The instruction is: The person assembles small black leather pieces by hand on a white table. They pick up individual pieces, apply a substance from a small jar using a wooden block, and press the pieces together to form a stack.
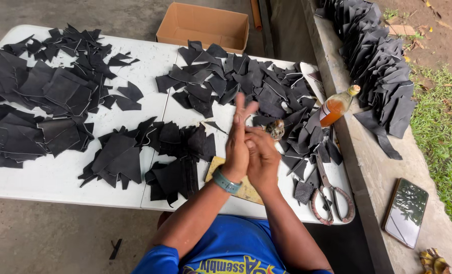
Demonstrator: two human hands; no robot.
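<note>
- My left hand and my right hand are pressed together, palm against palm, above the near edge of the white table.
- The left fingers are stretched out and point to the far side; this hand is open and holds nothing.
- The right hand lies against the left one with its fingers bent; I cannot tell if something is between the palms.
- A teal wristband is on my left wrist.
- Just beside my hands, on the far right, sits a small round brownish object.
- A yellowish board lies under my hands.
- Black leather pieces lie in piles around the table.
- Scissors rest near right, a bottle of orange liquid farther right.
</note>
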